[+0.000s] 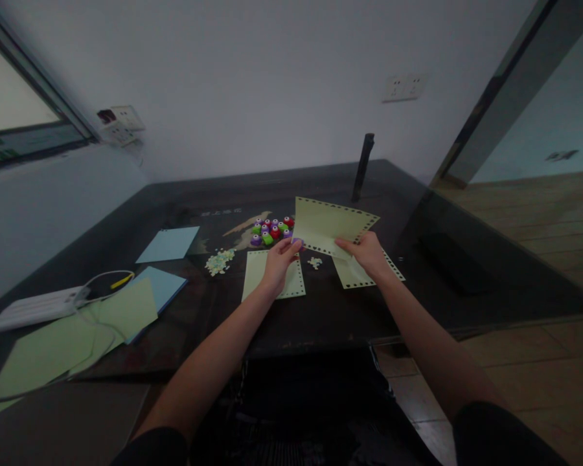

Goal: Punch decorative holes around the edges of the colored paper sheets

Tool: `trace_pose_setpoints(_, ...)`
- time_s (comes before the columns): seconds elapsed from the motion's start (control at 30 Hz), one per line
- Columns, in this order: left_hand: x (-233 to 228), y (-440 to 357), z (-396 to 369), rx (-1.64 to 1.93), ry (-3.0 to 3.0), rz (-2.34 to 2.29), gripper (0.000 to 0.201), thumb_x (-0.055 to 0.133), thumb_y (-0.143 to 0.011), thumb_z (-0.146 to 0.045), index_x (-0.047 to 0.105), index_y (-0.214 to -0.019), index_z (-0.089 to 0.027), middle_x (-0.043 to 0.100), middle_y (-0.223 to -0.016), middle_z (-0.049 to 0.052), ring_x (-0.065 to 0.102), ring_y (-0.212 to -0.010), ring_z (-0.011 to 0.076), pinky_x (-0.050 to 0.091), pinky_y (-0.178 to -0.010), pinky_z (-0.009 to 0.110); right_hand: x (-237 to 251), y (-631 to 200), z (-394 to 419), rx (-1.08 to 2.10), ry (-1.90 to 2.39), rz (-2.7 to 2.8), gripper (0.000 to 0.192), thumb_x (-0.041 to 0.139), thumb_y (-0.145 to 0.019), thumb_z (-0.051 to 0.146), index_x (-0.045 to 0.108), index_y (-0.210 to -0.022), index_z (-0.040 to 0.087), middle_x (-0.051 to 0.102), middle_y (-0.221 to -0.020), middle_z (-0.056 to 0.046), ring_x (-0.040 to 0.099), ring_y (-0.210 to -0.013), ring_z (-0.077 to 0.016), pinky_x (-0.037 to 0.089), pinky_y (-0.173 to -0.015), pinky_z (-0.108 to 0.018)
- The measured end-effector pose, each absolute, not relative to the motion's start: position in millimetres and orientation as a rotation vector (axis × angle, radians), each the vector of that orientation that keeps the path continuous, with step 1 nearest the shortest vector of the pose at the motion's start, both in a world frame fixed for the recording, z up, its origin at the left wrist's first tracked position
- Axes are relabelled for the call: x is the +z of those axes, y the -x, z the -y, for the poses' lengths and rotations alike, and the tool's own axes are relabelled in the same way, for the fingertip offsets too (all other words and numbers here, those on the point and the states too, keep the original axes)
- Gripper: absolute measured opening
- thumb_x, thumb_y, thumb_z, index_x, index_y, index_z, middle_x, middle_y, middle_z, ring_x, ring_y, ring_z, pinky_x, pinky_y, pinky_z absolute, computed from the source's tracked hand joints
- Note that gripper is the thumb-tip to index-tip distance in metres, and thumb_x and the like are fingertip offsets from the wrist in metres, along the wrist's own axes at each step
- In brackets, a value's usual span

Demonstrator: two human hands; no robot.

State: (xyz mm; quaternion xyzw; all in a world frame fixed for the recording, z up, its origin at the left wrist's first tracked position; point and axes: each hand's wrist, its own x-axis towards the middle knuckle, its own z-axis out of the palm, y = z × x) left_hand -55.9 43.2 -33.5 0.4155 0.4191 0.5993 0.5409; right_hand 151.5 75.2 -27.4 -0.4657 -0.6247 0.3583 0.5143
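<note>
My left hand [280, 261] is closed around a small purple craft punch [298, 243], mostly covered by the fingers. The punch sits at the lower left corner of a pale green sheet of paper [328, 222], which has small holes along its edges. My right hand [369, 255] pinches that sheet by its lower right edge, holding it raised and slightly bent. Beneath my hands lie two more hole-edged sheets, a left one [295, 282] and a right one [352, 275]. Several red, green and purple craft punches [273, 231] cluster just behind my left hand.
Paper cutouts form a larger pile [219, 261] and a smaller one [315, 263] on the dark table [214, 323]. Blue sheets [170, 244], green sheets [53, 343] and a white power strip [39, 307] with cables are at left. A black post [363, 167] stands at the back.
</note>
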Motion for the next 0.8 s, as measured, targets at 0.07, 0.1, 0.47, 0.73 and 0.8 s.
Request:
trace_pose_setpoints(0.07, -33.6, 55.8, -43.5, 1.422, -0.991, -0.998, 0.031, 0.074, -0.065, -0.038, 0.067, -0.087, -0.016, 0.068, -0.089, 0.007, 0.062, -0.08, 0.0159, 0.041, -0.068, 0.024, -28.5, -151.7, -75.8, 0.857, 1.108, 1.505, 0.035, 0.071, -0.065, 0.033, 0.07, -0.094, 0.013, 0.071, -0.098, -0.011, 0.066, -0.092, -0.0267, 0.048, -0.089, -0.044)
trace_pose_setpoints(0.1, -33.7, 55.8, -43.7, 1.422, -0.99, -1.0, 0.031, 0.074, -0.065, -0.037, 0.067, -0.087, -0.016, 0.068, -0.089, 0.007, 0.062, -0.08, 0.0159, 0.041, -0.068, 0.024, -28.6, -151.8, -75.9, 0.853, 1.107, 1.508, 0.036, 0.071, -0.065, 0.033, 0.07, -0.094, 0.013, 0.071, -0.098, -0.011, 0.066, -0.092, -0.0266, 0.048, -0.09, -0.044)
trace_pose_setpoints(0.47, -36.0, 56.0, -45.5, 1.431, -0.993, -1.006, 0.03, 0.074, -0.066, -0.036, 0.069, -0.087, -0.015, 0.068, -0.087, 0.007, 0.062, -0.079, 0.0156, 0.041, -0.069, 0.024, -27.2, -151.5, -75.0, 0.837, 1.132, 1.508, 0.034, 0.071, -0.065, 0.033, 0.07, -0.094, 0.013, 0.071, -0.099, -0.011, 0.066, -0.092, -0.0267, 0.048, -0.09, -0.044)
trace_pose_setpoints(0.73, -34.5, 55.6, -44.8, 1.454, -1.008, -1.006, 0.029, 0.074, -0.066, -0.036, 0.07, -0.086, -0.015, 0.068, -0.087, 0.007, 0.062, -0.079, 0.016, 0.041, -0.07, 0.025, -28.1, -152.0, -75.3, 0.844, 1.126, 1.501, 0.036, 0.072, -0.064, 0.033, 0.07, -0.094, 0.013, 0.071, -0.099, -0.011, 0.066, -0.093, -0.0268, 0.048, -0.09, -0.044)
trace_pose_setpoints(0.8, -34.6, 55.5, -45.0, 1.459, -1.007, -1.002, 0.029, 0.074, -0.066, -0.036, 0.07, -0.085, -0.015, 0.068, -0.086, 0.007, 0.062, -0.079, 0.0161, 0.042, -0.07, 0.026, -28.4, -152.0, -75.9, 0.842, 1.125, 1.496, 0.036, 0.072, -0.064, 0.033, 0.071, -0.093, 0.012, 0.071, -0.099, -0.012, 0.066, -0.093, -0.0267, 0.048, -0.09, -0.044)
